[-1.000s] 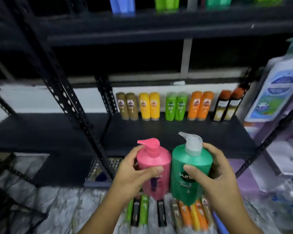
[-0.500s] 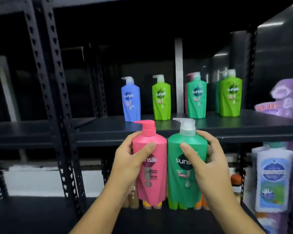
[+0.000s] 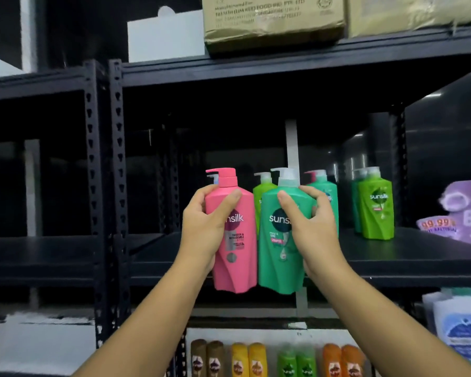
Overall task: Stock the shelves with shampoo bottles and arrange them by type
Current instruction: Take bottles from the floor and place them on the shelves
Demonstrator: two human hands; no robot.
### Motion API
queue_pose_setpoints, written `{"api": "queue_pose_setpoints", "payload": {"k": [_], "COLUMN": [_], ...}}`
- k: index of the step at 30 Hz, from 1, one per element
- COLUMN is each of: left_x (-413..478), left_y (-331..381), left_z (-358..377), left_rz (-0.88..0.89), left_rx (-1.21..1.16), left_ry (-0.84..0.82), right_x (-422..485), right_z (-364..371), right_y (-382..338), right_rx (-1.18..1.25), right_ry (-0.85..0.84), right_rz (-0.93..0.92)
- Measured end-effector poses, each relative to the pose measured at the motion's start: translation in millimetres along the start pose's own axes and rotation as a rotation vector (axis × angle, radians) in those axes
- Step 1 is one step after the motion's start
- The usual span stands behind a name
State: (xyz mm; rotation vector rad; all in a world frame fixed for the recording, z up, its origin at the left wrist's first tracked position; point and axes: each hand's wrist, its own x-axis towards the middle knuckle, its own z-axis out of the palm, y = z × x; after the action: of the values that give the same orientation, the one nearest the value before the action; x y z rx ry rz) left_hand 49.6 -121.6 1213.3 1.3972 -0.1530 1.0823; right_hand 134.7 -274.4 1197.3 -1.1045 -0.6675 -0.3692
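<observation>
In the left hand point(image 3: 204, 227) a pink bottle point(image 3: 237, 240) is gripped, in the right hand point(image 3: 313, 229) a green bottle point(image 3: 278, 246), side by side. Both have been lifted up to the shelf point(image 3: 419, 254) edge, where similar bottles point(image 3: 375, 210) stand; placement by type is judged imminent.

Raised from near floor: pink bottle point(image 3: 242, 257), green bottle point(image 3: 276, 262) now before shelf point(image 3: 419, 254) edge.
</observation>
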Motion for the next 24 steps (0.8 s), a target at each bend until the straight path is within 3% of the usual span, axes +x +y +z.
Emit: {"api": "queue_pose_setpoints", "payload": {"k": [8, 15, 24], "left_x": [47.3, 81.0, 95.7], "left_y": [-24.4, -42.8, -62.5], "left_z": [4.7, 8.5, -2.3], "left_rz": [0.023, 0.001, 0.009], "left_rx": [0.096, 0.085, 0.116], "left_ry": [-0.010, 0.004, 0.007], "right_x": [37.9, 69.0, 81.0], "right_z": [20.9, 34.7, 29.3], "right_y": [22.6, 42.0, 46.7], "right_rx": [-0.124, -0.084, -0.195], "right_ry": [-0.012, 0.017, -0.072], "right_rz": [0.005, 0.026, -0.072]}}
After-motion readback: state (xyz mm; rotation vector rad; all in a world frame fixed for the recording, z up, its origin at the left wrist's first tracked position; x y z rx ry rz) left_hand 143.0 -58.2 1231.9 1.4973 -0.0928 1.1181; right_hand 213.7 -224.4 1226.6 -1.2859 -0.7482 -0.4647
